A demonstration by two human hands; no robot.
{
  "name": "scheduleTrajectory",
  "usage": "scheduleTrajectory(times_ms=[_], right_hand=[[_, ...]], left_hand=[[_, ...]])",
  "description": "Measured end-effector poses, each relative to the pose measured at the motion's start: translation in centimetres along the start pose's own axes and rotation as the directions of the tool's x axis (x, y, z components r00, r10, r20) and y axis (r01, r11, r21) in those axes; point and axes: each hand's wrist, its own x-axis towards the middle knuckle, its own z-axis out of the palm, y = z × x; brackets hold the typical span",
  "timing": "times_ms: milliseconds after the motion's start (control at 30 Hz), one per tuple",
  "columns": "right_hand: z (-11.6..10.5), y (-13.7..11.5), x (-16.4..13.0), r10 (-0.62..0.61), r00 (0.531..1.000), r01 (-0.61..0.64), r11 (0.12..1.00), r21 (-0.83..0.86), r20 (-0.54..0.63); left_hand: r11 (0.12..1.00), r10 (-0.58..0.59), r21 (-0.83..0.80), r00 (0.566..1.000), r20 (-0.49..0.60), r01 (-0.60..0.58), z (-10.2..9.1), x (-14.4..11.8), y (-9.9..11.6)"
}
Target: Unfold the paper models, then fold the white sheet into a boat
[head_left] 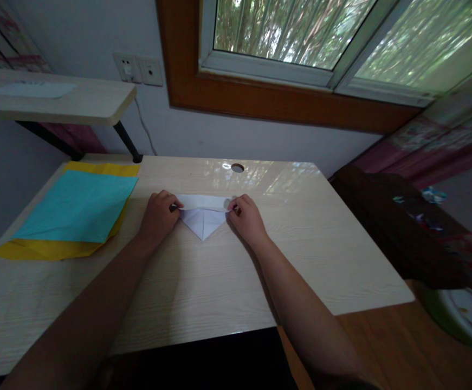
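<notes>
A sheet of white paper (203,221), folded, lies on the pale wooden table in front of me. Its lower part comes to a point towards me, with a crease down the middle, and a folded band runs across its top. My left hand (161,212) pinches the left end of the band between thumb and fingers. At the opposite end, my right hand (247,216) pinches the band in the same way. Both wrists rest near or on the tabletop.
Left of my hands lie a turquoise sheet (81,206) and yellow sheets (49,249) beneath it. A raised shelf (97,100) with a paper on it stands at the back left. The table (325,238) has a round cable hole (238,168) near the wall, under a window.
</notes>
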Motion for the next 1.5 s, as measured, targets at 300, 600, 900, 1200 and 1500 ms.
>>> scheduleTrajectory(times_ms=[300, 600, 900, 1200, 1500], right_hand=[[-0.1, -0.3, -0.1, 0.016, 1.000, -0.016, 1.000, 0.024, 0.020], [0.2, 0.2, 0.0, 0.005, 1.000, -0.004, 0.999, -0.053, 0.023], [0.4, 0.7, -0.2, 0.027, 0.999, -0.025, 0.998, -0.052, 0.040], [0.7, 1.2, -0.1, 0.025, 0.998, -0.021, 0.998, -0.065, 0.065], [0.5, 0.4, -0.2, -0.007, 0.995, 0.022, 0.989, -0.149, 0.099]], left_hand=[[0.990, -0.007, -0.138, 0.999, 0.045, 0.013, -0.7, -0.2, 0.2], [0.993, 0.003, -0.119, 1.000, 0.030, 0.000, -0.6, -0.1, 0.1], [1.000, 0.026, 0.006, 0.999, 0.020, -0.026, 0.3, -0.2, -0.5], [1.000, -0.025, -0.011, 1.000, 0.007, 0.025, 0.6, 0.0, -1.0], [0.999, 0.033, 0.042, 0.999, -0.007, -0.033, 0.8, -0.2, -0.8]])
